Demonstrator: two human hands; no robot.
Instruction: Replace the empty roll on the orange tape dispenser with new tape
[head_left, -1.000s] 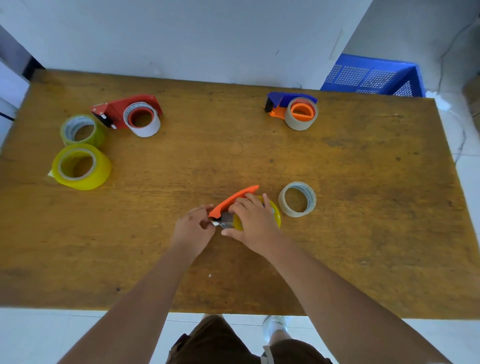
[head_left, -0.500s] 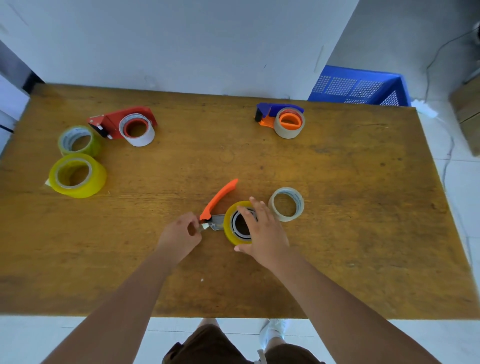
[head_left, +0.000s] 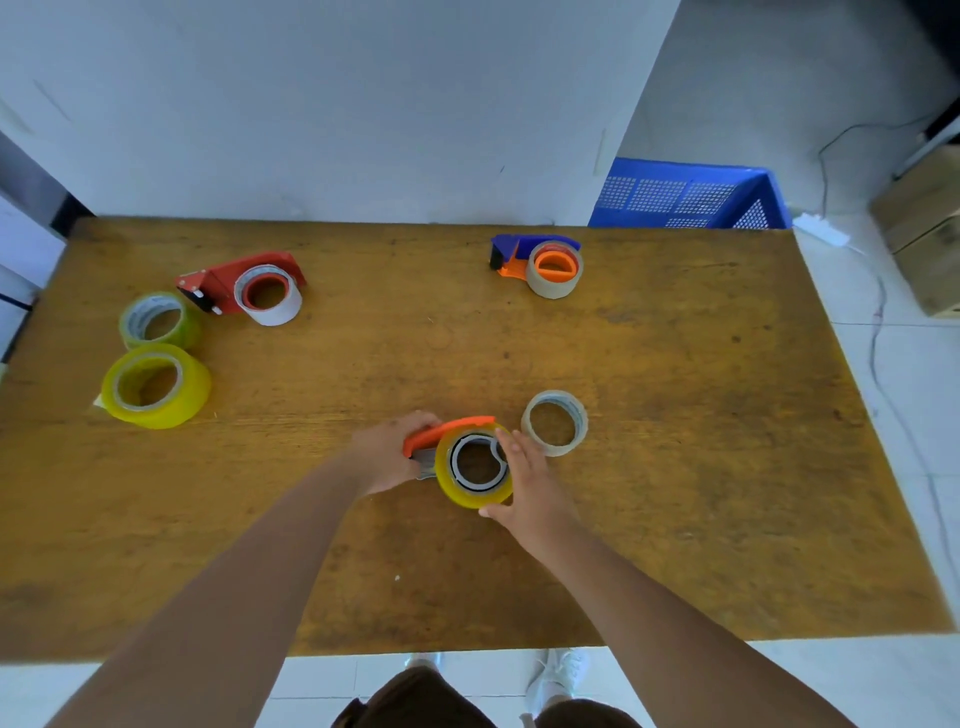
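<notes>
The orange tape dispenser (head_left: 441, 434) lies on the wooden table (head_left: 675, 467) near the front middle, with a yellow tape roll (head_left: 470, 491) seated on its grey hub. My left hand (head_left: 387, 457) grips the dispenser's orange handle at the blade end. Along the yellow roll's right side, my right hand (head_left: 524, 480) holds it with thumb below and fingers on its rim. Just to the right lies the empty, pale cardboard roll (head_left: 555, 423), flat on the table and apart from my fingers.
A red dispenser (head_left: 244, 283) with a white roll and two yellow-green rolls (head_left: 156, 387) (head_left: 158, 319) sit at the far left. A blue-and-orange dispenser (head_left: 540, 262) stands at the back right. A blue crate (head_left: 685, 197) is on the floor beyond the table.
The orange handle, swung open half a second ago, now lies closed over the yellow roll. My left hand moved from the blade tip onto the handle. My right hand shifted to the roll's right side.
</notes>
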